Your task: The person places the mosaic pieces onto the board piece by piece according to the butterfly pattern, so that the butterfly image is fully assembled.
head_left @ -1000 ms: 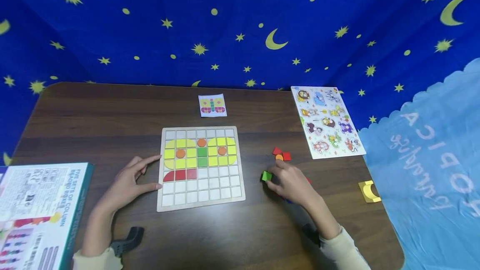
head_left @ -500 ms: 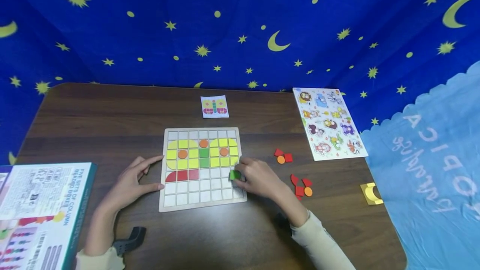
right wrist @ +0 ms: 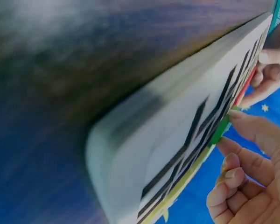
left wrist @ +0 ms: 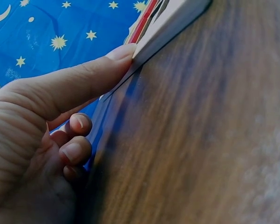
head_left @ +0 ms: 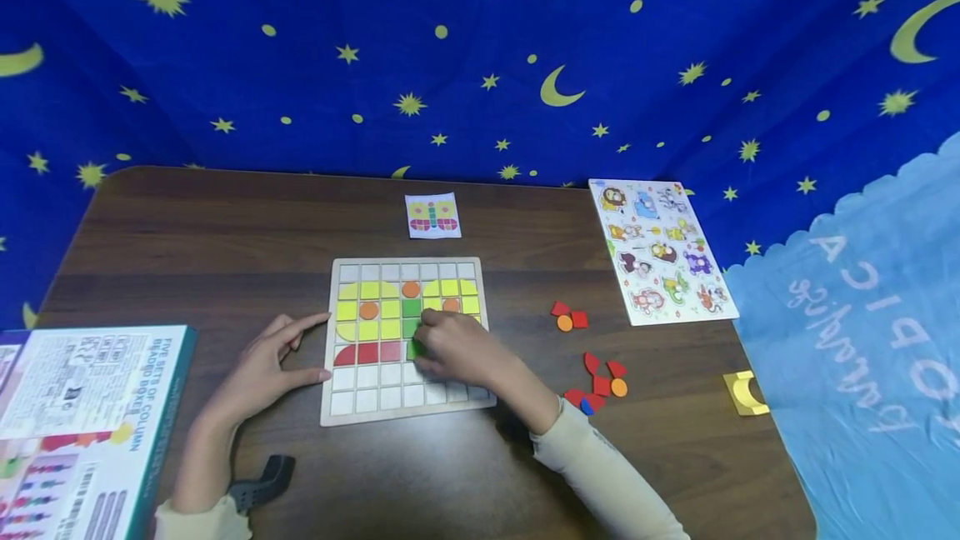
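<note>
A wooden grid board (head_left: 327,407) lies on the table, partly filled with yellow, orange, green and red tiles. My right hand (head_left: 459,348) pinches a green square tile (head_left: 412,350) between thumb and forefinger, over the middle column just below the other green squares. In the right wrist view, thumb and forefinger sit at opposite edges of the green tile (right wrist: 219,128), at the board's surface. The hand covers part of the board's right half. My left hand (head_left: 258,365) touches the board's left edge with extended thumb and forefinger; the other fingers curl in the left wrist view.
Behind the board lies a butterfly picture card (head_left: 432,216). Loose red tiles (head_left: 602,386), with orange and blue ones, lie to the right. An animal puzzle board (head_left: 660,252) and a yellow piece (head_left: 742,394) are farther right. A box (head_left: 82,407) stands left.
My right hand has carried the green tile left from the loose pieces onto the board's middle column, uncovering the loose tiles. The left hand stays at the board's edge.
</note>
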`<move>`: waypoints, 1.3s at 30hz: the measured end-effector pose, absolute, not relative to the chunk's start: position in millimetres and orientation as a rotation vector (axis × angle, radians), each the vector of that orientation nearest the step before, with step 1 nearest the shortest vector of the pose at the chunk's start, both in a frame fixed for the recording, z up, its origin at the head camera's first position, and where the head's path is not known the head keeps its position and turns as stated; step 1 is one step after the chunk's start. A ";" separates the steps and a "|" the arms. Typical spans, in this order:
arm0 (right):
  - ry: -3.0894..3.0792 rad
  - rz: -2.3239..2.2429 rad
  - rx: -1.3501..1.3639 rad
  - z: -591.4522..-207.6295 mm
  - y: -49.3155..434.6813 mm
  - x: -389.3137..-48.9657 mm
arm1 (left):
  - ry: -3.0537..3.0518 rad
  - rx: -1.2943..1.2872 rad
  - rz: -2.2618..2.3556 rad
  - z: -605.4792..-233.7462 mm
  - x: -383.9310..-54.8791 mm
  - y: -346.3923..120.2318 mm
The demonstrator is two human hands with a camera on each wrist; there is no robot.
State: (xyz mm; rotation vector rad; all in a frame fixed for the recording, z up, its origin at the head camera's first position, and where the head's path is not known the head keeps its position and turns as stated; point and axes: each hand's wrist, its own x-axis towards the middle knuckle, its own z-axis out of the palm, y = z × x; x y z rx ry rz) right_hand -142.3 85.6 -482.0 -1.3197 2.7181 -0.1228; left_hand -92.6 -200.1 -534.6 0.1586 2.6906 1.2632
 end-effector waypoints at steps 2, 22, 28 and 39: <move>2.718 -0.113 -1.314 -483.6 82.1 -142.4 | 2.689 0.165 1.269 -535.3 -92.4 -199.6; 2.771 -0.148 -1.231 -480.7 84.7 -133.8 | 2.738 0.206 1.245 -538.6 -94.1 -196.8; 2.814 -0.205 -1.191 -472.3 110.4 -133.4 | 2.739 0.188 1.249 -537.4 -90.5 -199.3; 2.998 -0.272 -0.943 -475.0 207.4 -141.8 | 2.737 0.164 1.200 -536.4 -93.4 -196.7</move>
